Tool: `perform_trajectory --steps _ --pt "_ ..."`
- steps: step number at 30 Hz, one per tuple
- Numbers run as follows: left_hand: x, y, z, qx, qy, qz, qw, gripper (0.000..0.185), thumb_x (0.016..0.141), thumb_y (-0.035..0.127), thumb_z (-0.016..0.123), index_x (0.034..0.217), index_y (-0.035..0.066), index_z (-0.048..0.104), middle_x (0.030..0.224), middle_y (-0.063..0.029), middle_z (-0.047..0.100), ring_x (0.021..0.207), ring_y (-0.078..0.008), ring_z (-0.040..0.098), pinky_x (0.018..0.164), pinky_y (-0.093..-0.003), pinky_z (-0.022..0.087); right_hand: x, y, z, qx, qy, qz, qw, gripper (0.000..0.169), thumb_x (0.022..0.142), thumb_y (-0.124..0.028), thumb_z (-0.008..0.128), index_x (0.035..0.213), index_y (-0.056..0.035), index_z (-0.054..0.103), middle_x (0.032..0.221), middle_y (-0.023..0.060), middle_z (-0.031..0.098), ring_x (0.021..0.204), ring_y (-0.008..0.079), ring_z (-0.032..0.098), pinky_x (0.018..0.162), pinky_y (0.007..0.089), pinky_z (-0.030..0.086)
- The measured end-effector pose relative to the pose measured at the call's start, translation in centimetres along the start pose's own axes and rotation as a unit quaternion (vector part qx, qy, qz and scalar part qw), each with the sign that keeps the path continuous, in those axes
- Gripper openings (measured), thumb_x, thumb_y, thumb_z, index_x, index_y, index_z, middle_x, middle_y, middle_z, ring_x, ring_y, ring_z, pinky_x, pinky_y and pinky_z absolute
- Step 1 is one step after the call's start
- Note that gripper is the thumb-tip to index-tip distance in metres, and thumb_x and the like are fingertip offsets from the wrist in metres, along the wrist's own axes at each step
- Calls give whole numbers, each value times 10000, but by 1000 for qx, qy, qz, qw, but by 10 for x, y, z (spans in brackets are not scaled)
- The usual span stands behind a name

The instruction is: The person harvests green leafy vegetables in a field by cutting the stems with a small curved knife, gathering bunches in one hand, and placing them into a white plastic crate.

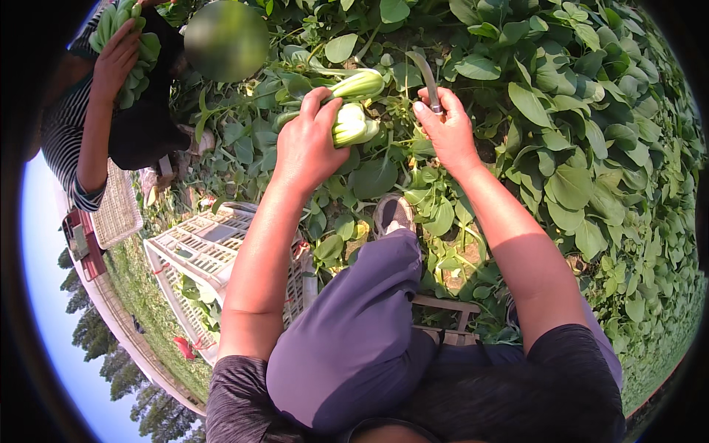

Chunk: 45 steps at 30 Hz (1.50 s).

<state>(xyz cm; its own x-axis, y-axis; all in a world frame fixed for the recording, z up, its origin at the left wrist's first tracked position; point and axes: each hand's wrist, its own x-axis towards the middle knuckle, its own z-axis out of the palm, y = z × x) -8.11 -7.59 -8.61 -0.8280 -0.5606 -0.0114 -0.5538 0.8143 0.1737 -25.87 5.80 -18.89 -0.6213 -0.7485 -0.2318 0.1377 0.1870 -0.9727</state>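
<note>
My left hand (310, 138) grips heads of bok choy (354, 126), their pale stem ends pointing right; another head (360, 86) lies just above, against my fingers. Whether that upper head is also held, I cannot tell. To the right, my right hand (447, 124) is closed around the handle of a curved knife (425, 71), its blade pointing up and slightly left. A gap with leaves beneath separates my two hands. Leafy green plants (376, 177) cover the ground below them.
White plastic crates (194, 243) with greens inside stand at my left. A co-worker in a striped sleeve (61, 141) holds greens (133, 61) at the upper left. Dense leafy plants (570, 188) grow on the right. A low slatted frame (443, 315) is beside my leg.
</note>
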Motion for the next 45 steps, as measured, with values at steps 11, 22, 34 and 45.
perform_trajectory --steps 11,22,34,45 --pt "-105 82 -122 -510 -31 35 859 642 586 111 804 1188 33 593 1272 -87 468 1155 -192 524 996 -330 428 -119 -174 -38 176 -137 -34 974 529 785 -109 783 1259 -45 557 933 -11 643 688 44 540 592 189 432" --pt "-194 118 -209 -687 88 107 713 852 636 -24 768 1404 72 410 1255 -64 560 1098 -152 566 945 -321 481 -221 -319 -56 -123 -199 -313 921 471 768 -140 813 1181 -16 623 981 -20 583 799 48 513 692 196 433" --pt "-280 118 -202 -505 255 138 813 935 590 269 883 1383 46 441 1325 -131 495 1235 -225 473 1020 -371 409 -303 -313 11 -30 -315 -261 912 498 788 -144 803 1212 -25 571 1007 15 617 867 78 570 792 227 482" --pt "-326 106 -179 -795 157 47 583 638 723 26 749 1303 40 482 1207 -58 599 1133 -155 562 1001 -326 428 -337 -281 44 23 -306 -96 947 430 947 -264 630 1276 -15 507 1053 37 583 649 33 482 557 189 411"
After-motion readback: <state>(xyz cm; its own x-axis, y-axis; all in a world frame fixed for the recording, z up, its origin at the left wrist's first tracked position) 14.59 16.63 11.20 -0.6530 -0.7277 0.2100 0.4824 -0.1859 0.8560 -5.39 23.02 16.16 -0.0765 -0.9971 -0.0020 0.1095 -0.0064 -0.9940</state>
